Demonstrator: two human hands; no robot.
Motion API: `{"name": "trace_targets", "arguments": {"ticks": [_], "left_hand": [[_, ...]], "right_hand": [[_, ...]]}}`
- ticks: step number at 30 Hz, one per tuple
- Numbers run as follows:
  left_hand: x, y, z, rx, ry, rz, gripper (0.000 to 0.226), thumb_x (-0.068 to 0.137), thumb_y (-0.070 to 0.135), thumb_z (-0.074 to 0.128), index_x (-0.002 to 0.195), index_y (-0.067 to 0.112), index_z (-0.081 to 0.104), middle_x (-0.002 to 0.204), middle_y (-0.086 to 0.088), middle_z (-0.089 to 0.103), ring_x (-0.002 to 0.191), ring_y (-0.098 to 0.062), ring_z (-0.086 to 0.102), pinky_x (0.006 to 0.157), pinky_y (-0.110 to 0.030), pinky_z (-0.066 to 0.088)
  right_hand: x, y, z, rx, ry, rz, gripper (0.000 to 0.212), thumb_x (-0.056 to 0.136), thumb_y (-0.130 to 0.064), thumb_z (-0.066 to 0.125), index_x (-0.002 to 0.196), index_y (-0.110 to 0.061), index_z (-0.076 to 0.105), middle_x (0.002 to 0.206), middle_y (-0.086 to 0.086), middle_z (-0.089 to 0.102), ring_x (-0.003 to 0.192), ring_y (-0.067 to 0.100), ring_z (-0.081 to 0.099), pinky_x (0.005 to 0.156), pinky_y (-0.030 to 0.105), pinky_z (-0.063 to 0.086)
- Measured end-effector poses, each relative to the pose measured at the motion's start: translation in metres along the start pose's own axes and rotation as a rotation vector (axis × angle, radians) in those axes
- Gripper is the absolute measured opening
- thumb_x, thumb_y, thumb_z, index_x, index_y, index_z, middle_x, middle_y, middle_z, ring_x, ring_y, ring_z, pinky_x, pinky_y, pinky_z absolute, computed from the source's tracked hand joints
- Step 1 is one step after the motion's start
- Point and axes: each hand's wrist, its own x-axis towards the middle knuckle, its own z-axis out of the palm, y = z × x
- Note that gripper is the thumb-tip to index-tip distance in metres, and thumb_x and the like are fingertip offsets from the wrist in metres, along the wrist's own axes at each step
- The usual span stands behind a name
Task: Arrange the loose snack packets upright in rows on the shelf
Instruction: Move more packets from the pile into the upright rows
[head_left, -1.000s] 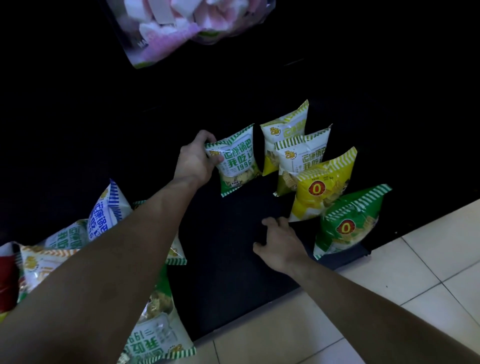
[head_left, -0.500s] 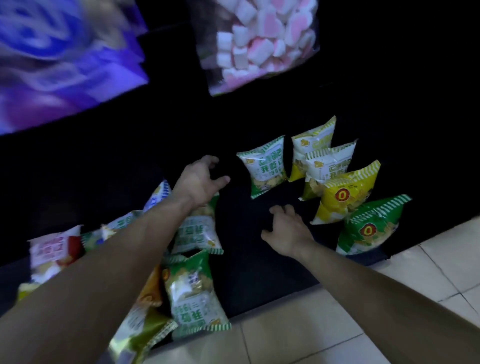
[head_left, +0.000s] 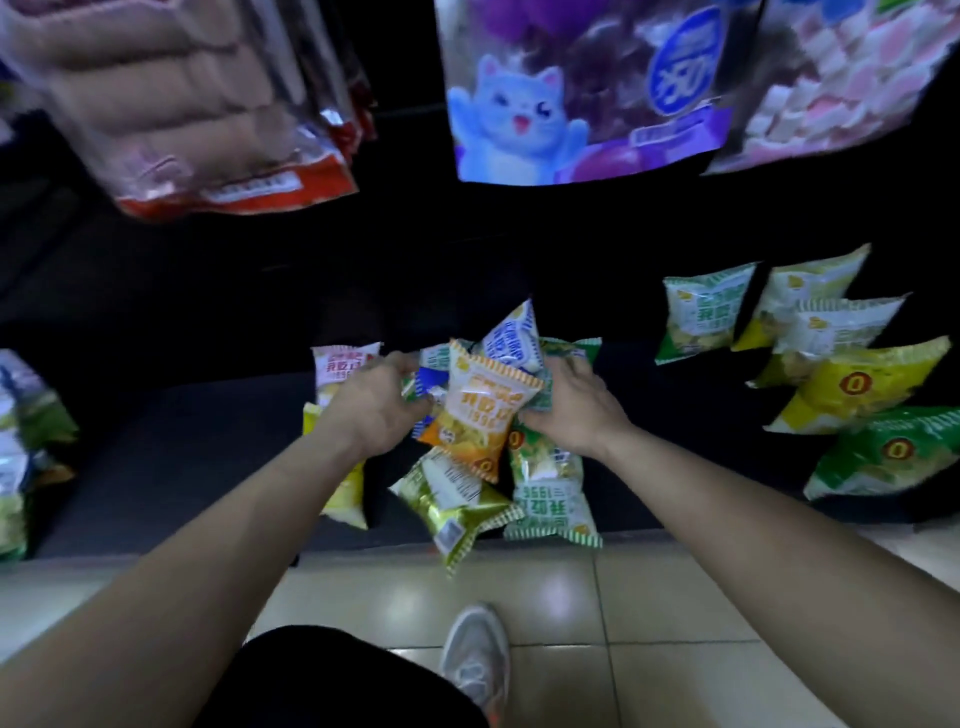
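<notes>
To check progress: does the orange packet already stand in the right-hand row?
No, the orange packet is on the loose pile between the left hand and right hand.

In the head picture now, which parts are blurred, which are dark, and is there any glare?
Head view: the hanging cat bag and red-edged bag at the top are smeared by motion blur; head view: the shelf is very dark, its back almost black; head view: the orange packet in the middle is fairly sharp; head view: the floor tiles carry a soft glare patch.
</notes>
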Motion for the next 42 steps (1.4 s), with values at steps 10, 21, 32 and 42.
{"name": "trace_targets", "arguments": {"ticks": [10, 21, 32, 42], "left_hand": [[0.001, -0.034, 0.018, -0.078, -0.015, -0.038, 0.071, 0.089, 0.045, 0.066, 0.149, 0.019, 0.038, 0.148, -0.008, 0.045, 0.130, -0.028, 0.048, 0.104, -0.036, 0.043], [0.012, -0.026, 0.022, -0.173, 0.028, -0.022, 0.069, 0.086, 0.044, 0.071, 0.145, 0.021, 0.042, 0.144, -0.004, 0.050, 0.127, -0.025, 0.052, 0.103, -0.042, 0.047], [0.018, 0.083, 0.044, -0.056, -0.079, 0.268, 0.062, 0.093, 0.046, 0.061, 0.146, 0.022, 0.040, 0.148, -0.003, 0.043, 0.123, -0.025, 0.053, 0.097, -0.039, 0.048], [0.083, 0.177, 0.128, 0.014, -0.184, 0.403, 0.058, 0.092, 0.043, 0.063, 0.141, 0.017, 0.046, 0.140, -0.007, 0.049, 0.125, -0.024, 0.050, 0.099, -0.034, 0.044]], "right_hand": [[0.060, -0.031, 0.042, -0.124, -0.002, 0.049, 0.112, 0.056, -0.067, 0.084, 0.146, -0.020, 0.035, 0.144, 0.007, 0.047, 0.131, 0.032, 0.046, 0.097, 0.046, 0.046], [0.057, -0.029, 0.019, 0.013, 0.010, -0.007, 0.088, 0.041, -0.063, 0.090, 0.113, -0.027, 0.052, 0.098, -0.006, 0.065, 0.093, 0.021, 0.061, 0.077, 0.039, 0.054], [-0.016, 0.082, -0.127, -0.209, 0.256, 0.025, 0.096, 0.053, -0.057, 0.089, 0.134, -0.029, 0.045, 0.118, -0.003, 0.055, 0.111, 0.023, 0.054, 0.079, 0.034, 0.044], [0.013, 0.204, -0.119, -0.524, 0.212, 0.126, 0.095, 0.060, -0.058, 0.083, 0.140, -0.029, 0.043, 0.135, 0.004, 0.049, 0.127, 0.027, 0.043, 0.101, 0.043, 0.031]]}}
